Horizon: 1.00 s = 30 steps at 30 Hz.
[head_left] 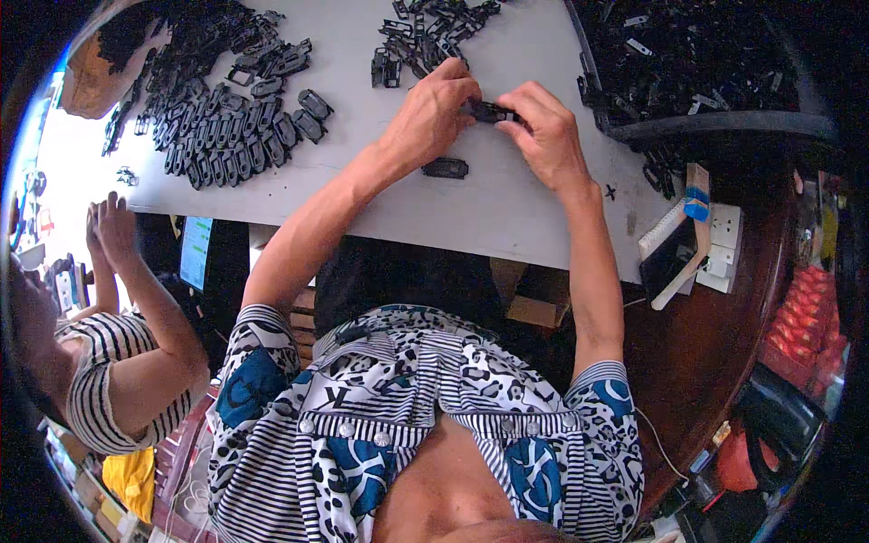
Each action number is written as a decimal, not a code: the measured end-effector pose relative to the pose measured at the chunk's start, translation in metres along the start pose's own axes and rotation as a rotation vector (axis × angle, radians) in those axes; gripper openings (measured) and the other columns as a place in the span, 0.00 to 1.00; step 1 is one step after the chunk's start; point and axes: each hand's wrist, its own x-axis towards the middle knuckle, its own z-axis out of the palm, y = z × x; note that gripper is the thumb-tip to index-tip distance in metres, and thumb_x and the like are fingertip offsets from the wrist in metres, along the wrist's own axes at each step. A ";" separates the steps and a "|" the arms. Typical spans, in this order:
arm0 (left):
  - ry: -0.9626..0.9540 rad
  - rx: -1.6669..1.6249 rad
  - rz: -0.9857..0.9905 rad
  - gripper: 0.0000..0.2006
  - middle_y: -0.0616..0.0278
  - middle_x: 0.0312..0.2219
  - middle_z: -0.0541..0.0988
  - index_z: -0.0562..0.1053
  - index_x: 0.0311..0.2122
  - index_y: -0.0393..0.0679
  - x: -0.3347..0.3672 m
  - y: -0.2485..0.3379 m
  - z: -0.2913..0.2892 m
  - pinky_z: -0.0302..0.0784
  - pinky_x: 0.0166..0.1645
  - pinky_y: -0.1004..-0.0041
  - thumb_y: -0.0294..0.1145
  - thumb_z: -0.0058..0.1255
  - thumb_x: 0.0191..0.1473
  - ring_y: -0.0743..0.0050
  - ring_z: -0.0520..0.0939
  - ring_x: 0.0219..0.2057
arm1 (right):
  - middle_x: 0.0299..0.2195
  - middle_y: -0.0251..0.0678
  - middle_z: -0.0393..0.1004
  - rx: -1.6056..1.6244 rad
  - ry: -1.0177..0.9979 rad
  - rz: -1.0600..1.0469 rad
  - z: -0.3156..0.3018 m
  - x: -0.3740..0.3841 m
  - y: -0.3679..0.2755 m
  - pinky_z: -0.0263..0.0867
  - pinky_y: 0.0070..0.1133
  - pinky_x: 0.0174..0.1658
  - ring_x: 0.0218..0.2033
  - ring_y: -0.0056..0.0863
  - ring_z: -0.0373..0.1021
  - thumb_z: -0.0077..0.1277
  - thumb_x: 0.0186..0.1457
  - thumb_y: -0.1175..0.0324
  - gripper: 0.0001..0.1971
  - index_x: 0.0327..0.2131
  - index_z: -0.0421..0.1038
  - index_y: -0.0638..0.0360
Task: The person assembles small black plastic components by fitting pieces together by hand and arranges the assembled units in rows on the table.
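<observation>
Left hand (442, 101) and right hand (546, 134) pinch a small black part (491, 111) between them over the tabletop (525, 54), well in from its front edge. A similar loose piece (445, 167) lies nearer that edge, between the forearms

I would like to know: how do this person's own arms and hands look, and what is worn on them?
The left hand and right hand wear no gloves. The short left sleeve and right sleeve have dark spots on white, teal-blue patches and finely striped edges.
</observation>
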 end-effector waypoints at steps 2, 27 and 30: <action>-0.018 0.001 -0.014 0.14 0.53 0.36 0.73 0.75 0.36 0.36 0.001 0.000 -0.001 0.74 0.42 0.63 0.20 0.59 0.39 0.51 0.78 0.37 | 0.31 0.40 0.70 -0.004 -0.009 0.000 0.001 -0.001 0.000 0.68 0.31 0.38 0.34 0.40 0.71 0.61 0.39 0.78 0.14 0.34 0.72 0.63; 0.223 -0.080 0.024 0.13 0.60 0.37 0.78 0.78 0.37 0.40 -0.007 0.001 -0.050 0.74 0.45 0.72 0.14 0.55 0.43 0.64 0.79 0.41 | 0.31 0.40 0.68 -0.072 -0.041 -0.011 0.017 -0.010 -0.021 0.67 0.31 0.36 0.33 0.40 0.70 0.60 0.41 0.77 0.12 0.32 0.71 0.65; 0.292 -0.012 -0.157 0.11 0.61 0.35 0.78 0.79 0.37 0.43 -0.014 -0.002 -0.074 0.75 0.41 0.76 0.16 0.54 0.48 0.70 0.80 0.35 | 0.31 0.40 0.69 0.055 -0.128 0.006 0.014 -0.013 -0.025 0.67 0.30 0.36 0.33 0.38 0.70 0.60 0.42 0.77 0.12 0.33 0.72 0.65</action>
